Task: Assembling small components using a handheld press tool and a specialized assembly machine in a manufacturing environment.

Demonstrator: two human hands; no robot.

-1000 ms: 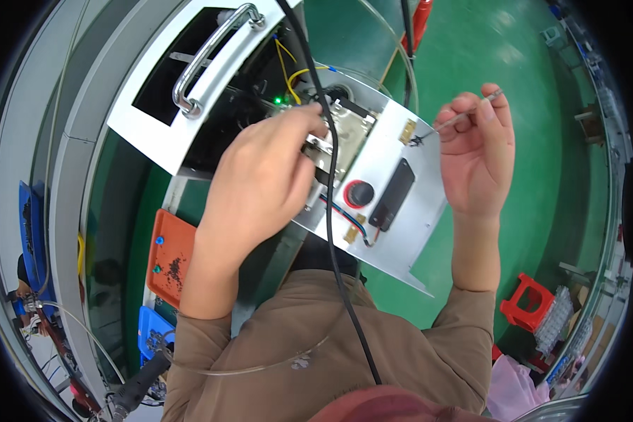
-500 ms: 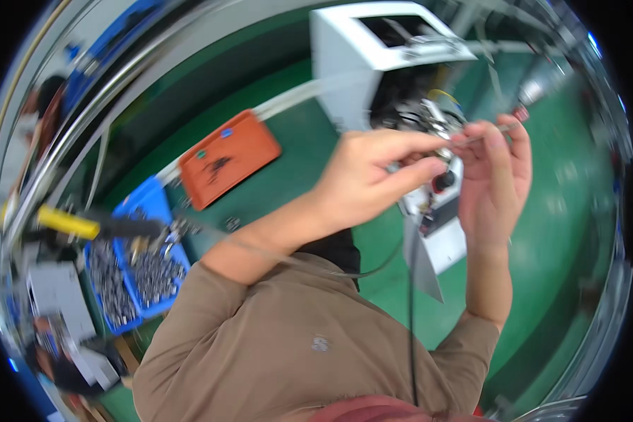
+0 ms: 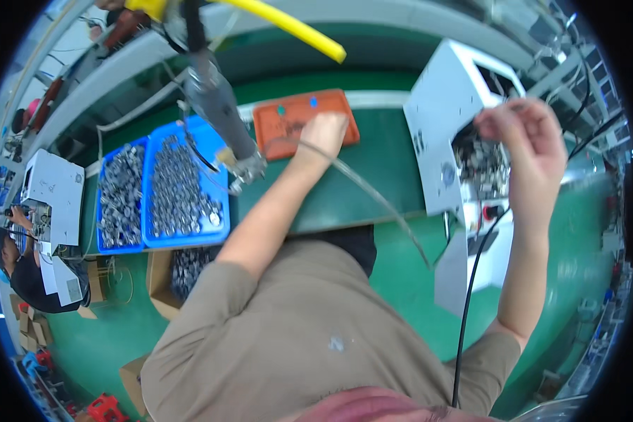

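Observation:
My left hand [image 3: 323, 133] reaches across the green bench [image 3: 373, 183] and rests, fingers down, in a flat orange tray [image 3: 288, 119]; what it touches there is hidden. My right hand [image 3: 527, 141] is raised beside an open white metal device housing [image 3: 436, 133], thumb and forefinger pinched on a small thin wire. Wiring shows inside the housing [image 3: 482, 162]. A thin clear strand [image 3: 380, 204] runs from near my left wrist down toward my lap.
A grey power screwdriver [image 3: 218, 105] hangs over the bench under a yellow hose [image 3: 295, 32]. Two blue bins [image 3: 148, 232] hold several small metal parts. A black cable [image 3: 471, 295] drops past my right arm. Another person [image 3: 21, 267] works at the far left.
My head has turned left, so the bins and orange tray came into view. My left hand left the device and went out to the orange tray. My right hand stayed raised by the housing.

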